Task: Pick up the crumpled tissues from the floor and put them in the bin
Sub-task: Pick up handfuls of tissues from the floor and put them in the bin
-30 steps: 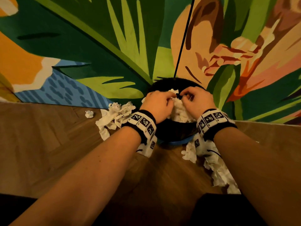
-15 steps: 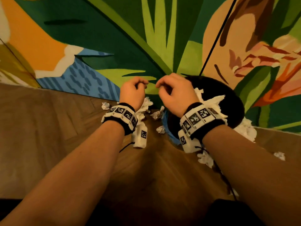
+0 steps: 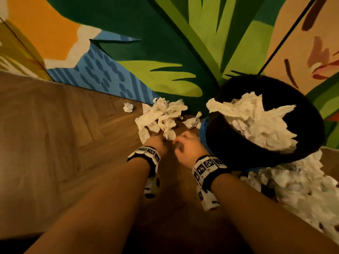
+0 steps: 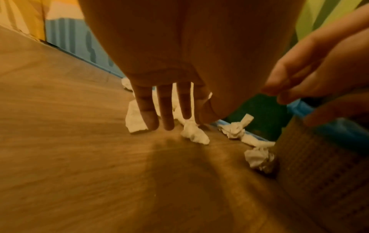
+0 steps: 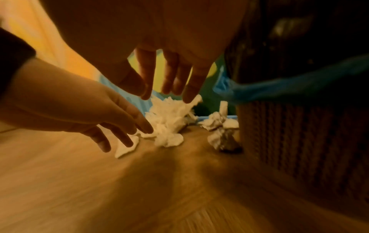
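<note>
A black woven bin [image 3: 218, 143] stands against the painted wall, heaped with white tissues [image 3: 256, 118]. Left of it a pile of crumpled tissues [image 3: 163, 114] lies on the wooden floor. My left hand [image 3: 157, 143] and right hand [image 3: 184, 143] hover side by side at the pile's near edge. In the left wrist view my left hand [image 4: 175, 123] points straight fingers down at the pile of crumpled tissues [image 4: 194, 134] and holds nothing. The right wrist view has my right hand [image 5: 165, 93] spread loosely above the pile of crumpled tissues [image 5: 169, 121], also empty.
A small tissue ball [image 3: 128, 107] lies apart by the wall. Two crumpled pieces [image 3: 191, 121] sit against the bin's base. A large tissue heap [image 3: 297, 189] covers the floor right of the bin. A blue liner [image 5: 299, 88] hangs over the bin wall [image 5: 299, 141].
Both hands left the top of the bin, swung left and came down to the tissue pile on the floor. Their fingers went from curled to straight.
</note>
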